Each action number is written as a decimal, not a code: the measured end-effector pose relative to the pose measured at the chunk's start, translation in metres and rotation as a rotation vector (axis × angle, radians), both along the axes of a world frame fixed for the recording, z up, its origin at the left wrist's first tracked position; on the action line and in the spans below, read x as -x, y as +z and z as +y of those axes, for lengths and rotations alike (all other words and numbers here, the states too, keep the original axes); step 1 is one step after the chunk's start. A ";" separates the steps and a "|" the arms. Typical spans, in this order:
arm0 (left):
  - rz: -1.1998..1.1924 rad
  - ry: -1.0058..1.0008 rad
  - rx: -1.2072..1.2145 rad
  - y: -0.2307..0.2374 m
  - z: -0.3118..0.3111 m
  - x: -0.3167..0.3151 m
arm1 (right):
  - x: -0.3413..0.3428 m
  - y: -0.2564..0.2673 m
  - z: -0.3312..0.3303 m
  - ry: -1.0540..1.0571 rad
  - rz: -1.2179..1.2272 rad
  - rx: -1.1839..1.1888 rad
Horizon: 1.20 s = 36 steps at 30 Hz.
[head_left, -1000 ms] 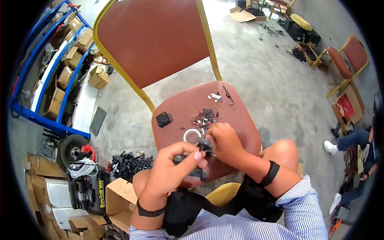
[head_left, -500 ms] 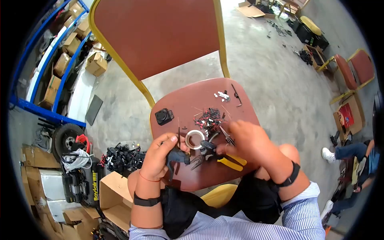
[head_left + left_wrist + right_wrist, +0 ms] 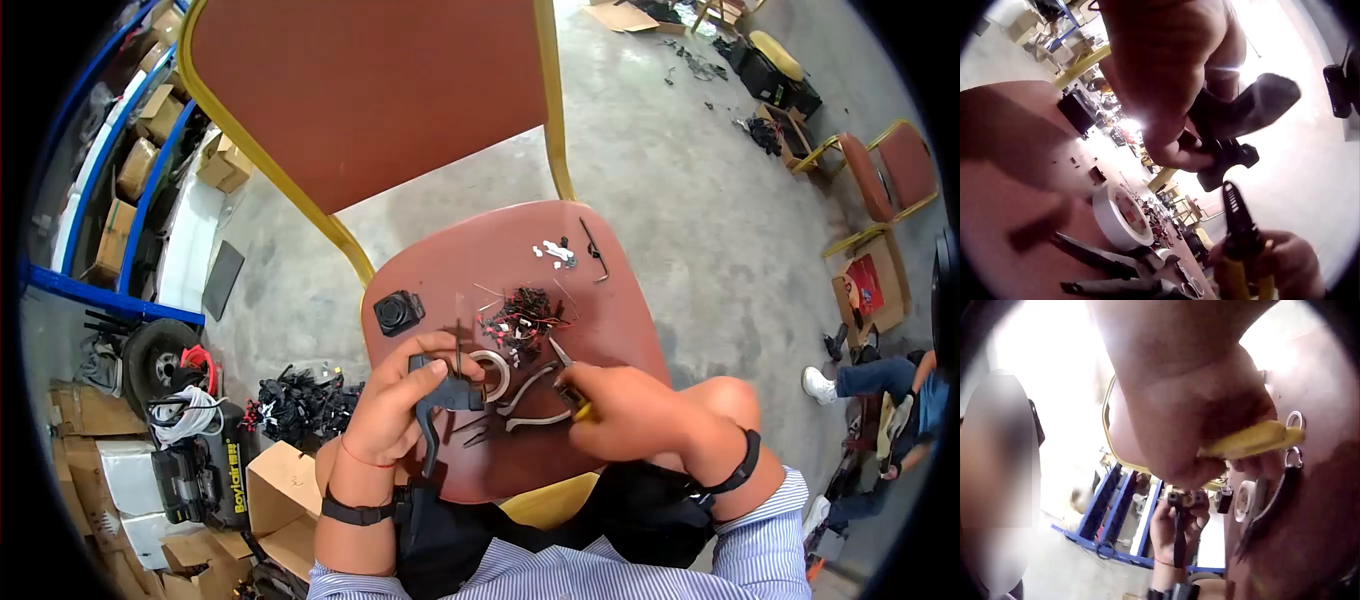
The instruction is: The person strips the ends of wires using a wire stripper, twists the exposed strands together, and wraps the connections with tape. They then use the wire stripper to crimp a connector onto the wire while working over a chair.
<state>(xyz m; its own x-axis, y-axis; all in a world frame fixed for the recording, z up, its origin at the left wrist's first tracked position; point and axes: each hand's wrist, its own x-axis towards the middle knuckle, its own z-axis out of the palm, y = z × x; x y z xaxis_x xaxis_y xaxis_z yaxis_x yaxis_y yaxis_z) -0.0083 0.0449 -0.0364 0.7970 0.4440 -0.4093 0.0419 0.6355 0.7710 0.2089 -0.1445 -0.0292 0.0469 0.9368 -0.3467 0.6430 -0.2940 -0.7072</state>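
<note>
My left hand (image 3: 388, 405) holds a dark grey lever part (image 3: 445, 392) above the front left of the red chair seat, its curved lever hanging down past the palm. My right hand (image 3: 625, 408) grips yellow-handled wire strippers (image 3: 1238, 219); their narrow jaws, with a row of holes, point forward. Between the hands, grey-handled pliers (image 3: 540, 421) lie on the seat, their dark jaws towards the left hand. A white tape roll (image 3: 1110, 219) sits just beyond the lever part. Behind it spreads a pile of cut wire pieces (image 3: 525, 318).
On the seat (image 3: 450, 262) are a black boxy part (image 3: 398, 313), small white pieces (image 3: 557, 252) and a hex key (image 3: 592, 248). Its backrest (image 3: 370, 90) rises behind. An open carton (image 3: 285, 490) and a heap of black parts (image 3: 300, 405) stand on the floor at left.
My hands have moved apart. The grey-handled pliers now lie on the seat, and my right hand has taken hold of the yellow-handled wire strippers. My left hand keeps the lever part.
</note>
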 end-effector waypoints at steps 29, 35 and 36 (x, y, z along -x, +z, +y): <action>0.016 -0.149 -0.222 -0.006 -0.017 -0.007 | 0.028 -0.022 0.021 -0.191 0.003 -0.502; 0.002 -0.165 -0.239 -0.012 -0.027 -0.011 | 0.033 -0.020 0.015 -0.169 -0.106 -0.547; -0.005 -0.169 -0.243 -0.013 -0.027 -0.011 | 0.033 -0.019 0.015 -0.165 -0.121 -0.545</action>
<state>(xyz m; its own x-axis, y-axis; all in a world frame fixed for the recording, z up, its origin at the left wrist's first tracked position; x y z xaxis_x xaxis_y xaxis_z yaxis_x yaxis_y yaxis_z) 0.0023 0.0181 -0.0495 0.8698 0.3893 -0.3031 0.1275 0.4161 0.9003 0.1755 -0.1296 -0.0485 0.2169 0.9554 0.2005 0.7051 -0.0113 -0.7090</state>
